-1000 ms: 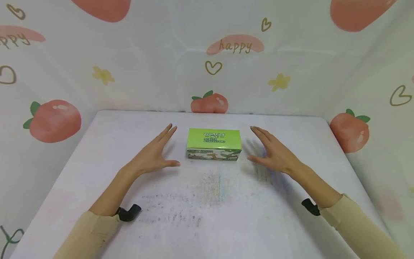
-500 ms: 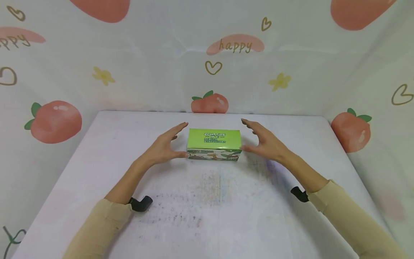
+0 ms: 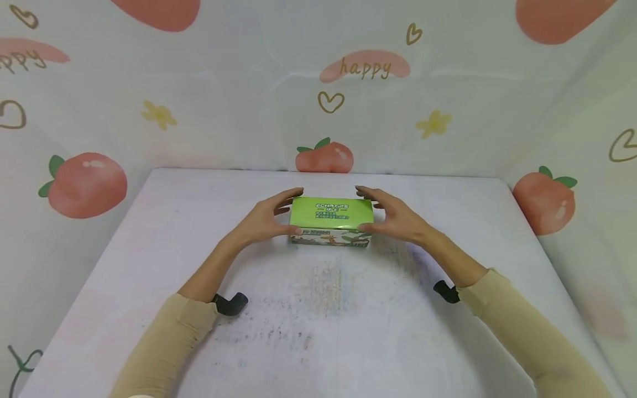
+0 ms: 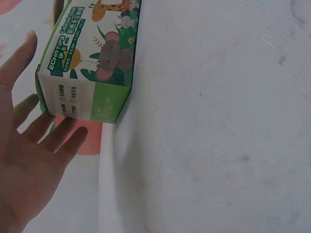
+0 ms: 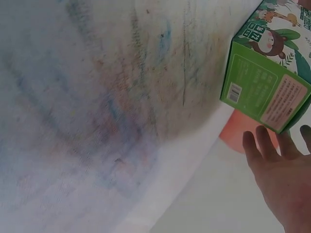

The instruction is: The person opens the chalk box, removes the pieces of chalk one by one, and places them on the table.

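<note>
A small cardboard box [image 3: 332, 213] with a bright green lid and printed animals on its front stands on the white table. My left hand [image 3: 266, 221] is at its left end, the thumb by the front face and the fingers toward the back. At the right end my right hand [image 3: 398, 218] mirrors this. In the left wrist view the fingers of the left hand [image 4: 34, 150] are spread beside the box [image 4: 109, 53], with the thumb apart from it. Likewise the right hand's fingers [image 5: 265, 145] are stretched near the box's green end [image 5: 252, 82]. Any contact is hard to tell.
The white table [image 3: 338, 342] carries smudges and coloured marks in front of the box. Behind and at both sides hangs a white cloth [image 3: 239, 110] printed with peaches, hearts and flowers. Black wrist mounts [image 3: 231, 304] stick out below the sleeves.
Both hands have moved inward from either side to the ends of the box, their thumbs now overlapping its front. The box stays in its place on the table.
</note>
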The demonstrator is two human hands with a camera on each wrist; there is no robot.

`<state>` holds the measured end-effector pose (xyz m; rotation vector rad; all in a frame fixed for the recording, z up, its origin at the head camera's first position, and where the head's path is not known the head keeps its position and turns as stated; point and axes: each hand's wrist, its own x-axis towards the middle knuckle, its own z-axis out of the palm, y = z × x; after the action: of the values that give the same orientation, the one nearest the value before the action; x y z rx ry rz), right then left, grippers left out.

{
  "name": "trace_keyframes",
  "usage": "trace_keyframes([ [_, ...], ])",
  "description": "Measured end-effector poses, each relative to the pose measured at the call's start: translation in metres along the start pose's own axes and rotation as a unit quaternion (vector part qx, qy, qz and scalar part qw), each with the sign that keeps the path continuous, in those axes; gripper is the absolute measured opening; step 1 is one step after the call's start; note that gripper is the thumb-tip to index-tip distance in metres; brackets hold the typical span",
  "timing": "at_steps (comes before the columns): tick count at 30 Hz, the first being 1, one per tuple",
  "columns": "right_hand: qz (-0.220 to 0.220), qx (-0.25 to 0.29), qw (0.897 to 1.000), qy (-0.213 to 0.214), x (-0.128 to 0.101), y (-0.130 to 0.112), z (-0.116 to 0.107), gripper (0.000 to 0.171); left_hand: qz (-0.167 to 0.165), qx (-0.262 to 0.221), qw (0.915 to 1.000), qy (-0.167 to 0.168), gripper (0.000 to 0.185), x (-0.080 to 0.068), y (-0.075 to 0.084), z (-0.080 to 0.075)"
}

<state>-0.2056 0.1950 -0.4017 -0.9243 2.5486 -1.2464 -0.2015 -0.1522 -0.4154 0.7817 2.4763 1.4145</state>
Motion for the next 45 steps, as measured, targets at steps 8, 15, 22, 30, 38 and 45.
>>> trace_keyframes([
  [8, 0.013, 0.005, 1.0, -0.018, 0.007, -0.001, 0.006, 0.088, -0.019, -0.049, 0.9986, -0.011, 0.091, 0.006, -0.005, 0.002],
  [15, 0.038, 0.004, 0.999, -0.023, 0.008, -0.002, 0.01, 0.088, -0.04, -0.06, 0.9973, -0.014, 0.087, 0.008, -0.006, 0.003],
  [22, 0.042, -0.017, 0.999, -0.02, 0.01, 0.0, 0.014, 0.086, -0.044, -0.047, 0.9979, -0.01, 0.085, 0.008, -0.003, 0.005],
  [30, 0.026, -0.017, 0.999, -0.011, 0.009, 0.002, 0.017, 0.082, -0.05, -0.06, 0.9969, 0.0, 0.085, 0.005, -0.009, 0.009],
  [38, -0.003, -0.049, 0.999, 0.006, 0.01, 0.006, 0.014, 0.075, -0.035, -0.066, 0.9972, 0.005, 0.087, 0.006, -0.009, 0.01],
  [45, -0.057, -0.111, 0.992, 0.022, 0.012, 0.01, 0.013, 0.07, -0.036, -0.077, 0.9964, 0.003, 0.086, 0.008, -0.009, 0.009],
])
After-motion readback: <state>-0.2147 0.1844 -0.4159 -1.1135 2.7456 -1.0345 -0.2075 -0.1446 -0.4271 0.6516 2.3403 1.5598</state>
